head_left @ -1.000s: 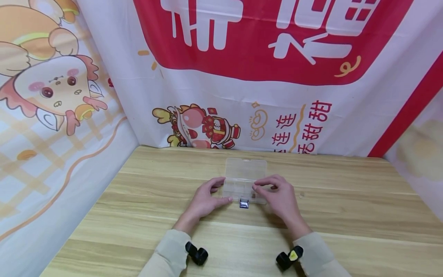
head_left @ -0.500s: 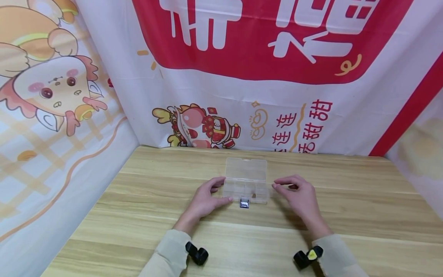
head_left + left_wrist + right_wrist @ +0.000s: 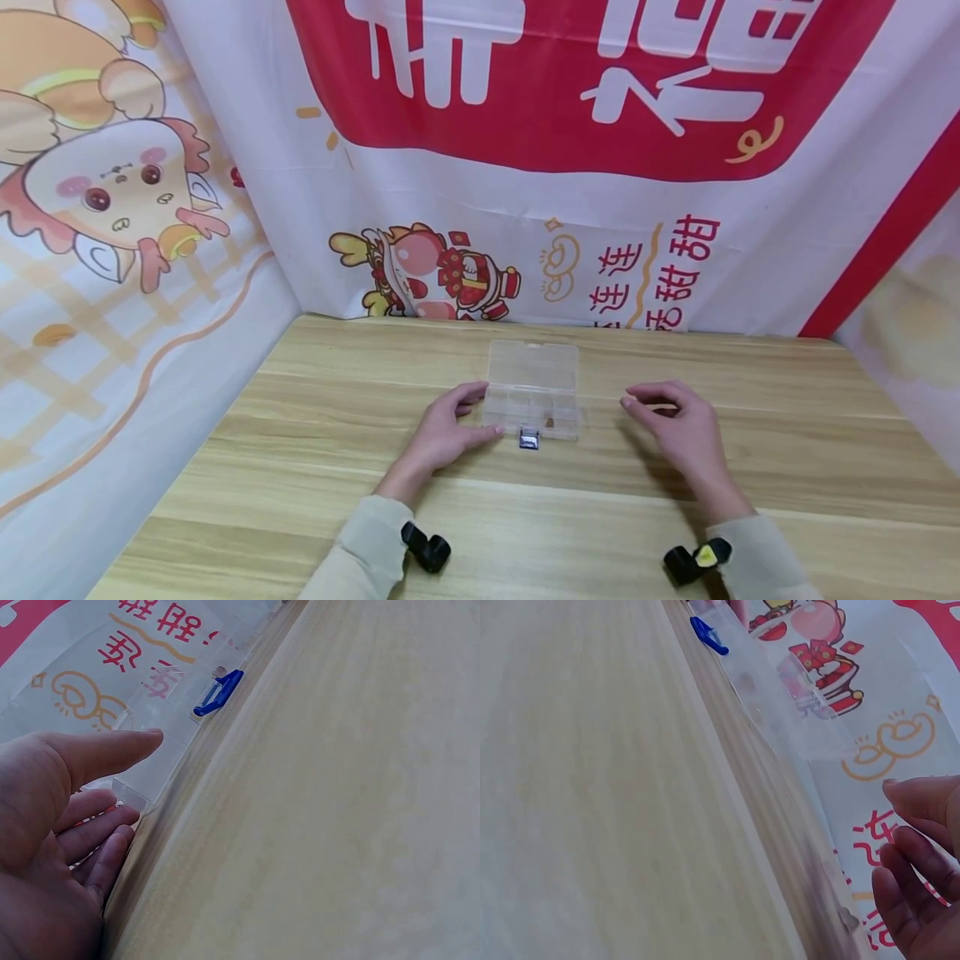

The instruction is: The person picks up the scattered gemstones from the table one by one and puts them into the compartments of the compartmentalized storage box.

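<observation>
Clear plastic case point(image 3: 517, 406) sits beside the left hand point(image 3: 442, 421), its lid point(image 3: 534, 363) opened away from both hands. That hand is relaxed, thumb straight along the near side and fingers loosely bent at the case's end. Right of its thumb is a blue latch point(image 3: 528, 439), and farther right a small brown piece point(image 3: 550, 422) lies in a compartment. The right hand point(image 3: 684, 421), apart from the case, is loosely curled, thumb tip clear of the fingers in the right wrist view.

Under both hands runs a pale wooden counter point(image 3: 480, 533), its grain going mostly side to side, with a shadow beneath the right hand. Beyond the hands, white cloth point(image 3: 450, 196) hangs down to the counter's far edge, printed with a large red panel point(image 3: 555, 125), white characters and a sideways cartoon figure point(image 3: 442, 275). Left of the left hand hangs a lattice-patterned cloth point(image 3: 210, 292); right of the right hand, a red stripe point(image 3: 892, 221) slants down whitish cloth.
</observation>
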The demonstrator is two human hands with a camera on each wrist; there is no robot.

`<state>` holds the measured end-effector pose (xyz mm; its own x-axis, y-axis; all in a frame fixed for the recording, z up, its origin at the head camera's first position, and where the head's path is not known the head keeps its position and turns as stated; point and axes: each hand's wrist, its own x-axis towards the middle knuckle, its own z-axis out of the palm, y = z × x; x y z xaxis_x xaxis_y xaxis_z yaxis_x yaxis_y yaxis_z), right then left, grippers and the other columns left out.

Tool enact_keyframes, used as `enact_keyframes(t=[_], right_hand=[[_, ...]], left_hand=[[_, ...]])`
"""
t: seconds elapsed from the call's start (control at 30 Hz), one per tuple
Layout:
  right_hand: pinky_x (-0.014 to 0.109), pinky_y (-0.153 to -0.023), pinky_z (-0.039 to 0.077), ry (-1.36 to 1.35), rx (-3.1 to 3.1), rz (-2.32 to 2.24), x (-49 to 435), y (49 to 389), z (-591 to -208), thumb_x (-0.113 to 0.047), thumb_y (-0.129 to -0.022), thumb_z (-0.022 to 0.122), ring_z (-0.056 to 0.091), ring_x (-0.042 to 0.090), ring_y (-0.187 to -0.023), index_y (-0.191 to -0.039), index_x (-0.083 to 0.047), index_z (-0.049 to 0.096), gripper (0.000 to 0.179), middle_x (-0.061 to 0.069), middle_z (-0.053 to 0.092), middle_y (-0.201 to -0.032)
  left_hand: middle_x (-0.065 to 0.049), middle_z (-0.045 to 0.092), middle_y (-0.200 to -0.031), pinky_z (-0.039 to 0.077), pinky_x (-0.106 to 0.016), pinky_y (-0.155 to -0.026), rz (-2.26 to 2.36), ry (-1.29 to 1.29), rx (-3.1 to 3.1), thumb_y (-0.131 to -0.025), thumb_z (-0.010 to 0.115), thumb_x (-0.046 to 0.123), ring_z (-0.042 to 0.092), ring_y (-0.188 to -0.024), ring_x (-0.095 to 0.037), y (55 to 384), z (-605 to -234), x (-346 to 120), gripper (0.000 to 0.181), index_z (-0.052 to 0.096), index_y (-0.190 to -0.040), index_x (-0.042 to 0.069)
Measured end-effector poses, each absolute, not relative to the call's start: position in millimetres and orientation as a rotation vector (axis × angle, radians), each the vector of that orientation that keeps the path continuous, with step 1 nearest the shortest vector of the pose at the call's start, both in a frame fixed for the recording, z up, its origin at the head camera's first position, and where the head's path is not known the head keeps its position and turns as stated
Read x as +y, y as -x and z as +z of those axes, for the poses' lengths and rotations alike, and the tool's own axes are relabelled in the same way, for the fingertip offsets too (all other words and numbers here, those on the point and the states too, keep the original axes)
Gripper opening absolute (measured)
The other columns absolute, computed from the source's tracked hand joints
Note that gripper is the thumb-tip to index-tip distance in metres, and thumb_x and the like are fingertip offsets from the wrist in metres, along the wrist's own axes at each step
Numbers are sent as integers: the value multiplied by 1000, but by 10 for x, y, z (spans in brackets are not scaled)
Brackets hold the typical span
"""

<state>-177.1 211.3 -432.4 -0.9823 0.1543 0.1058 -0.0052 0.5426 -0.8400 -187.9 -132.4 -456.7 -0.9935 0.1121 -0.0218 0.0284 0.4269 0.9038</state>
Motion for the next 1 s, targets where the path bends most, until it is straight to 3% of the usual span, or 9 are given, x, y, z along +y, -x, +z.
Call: enact_keyframes(t=[0.1,0.37,0.8,1.0], right_hand=[[13,-79,56,152,-2613,1417,2165,1765,-4316,-45,-98,80,67,16,-109,-123,-16,80,38,8,74,-127],[13,-76,57,240,-2610,1410,2398,1742,-4348,-50,-96,80,63,-3,-97,-126,-16,79,45,2,76,-123],[15,-71,56,271,-2614,1367,2674,1694,-4406,-47,-95,82,61,-8,-90,-124,-12,79,45,-20,73,-104],[14,-72,55,289,-2642,1350,2707,1696,-4431,-48,-95,82,61,-10,-89,-124,-12,79,46,-12,77,-108]], left_hand=[[-6,66,-149,45,-54,-123,1633,-126,2587,-84,94,28,59,-139,-34,1880,-4566,-1326,75,61,-151,19],[-6,66,-149,45,-55,-124,1639,-122,2580,-84,94,28,58,-140,-34,1876,-4557,-1323,75,61,-151,19],[-5,66,-149,46,-56,-122,1626,-108,2584,-84,94,29,58,-139,-34,1859,-4549,-1328,74,62,-151,20],[-6,66,-149,46,-56,-122,1624,-109,2587,-85,94,28,58,-139,-34,1854,-4550,-1323,74,62,-151,20]])
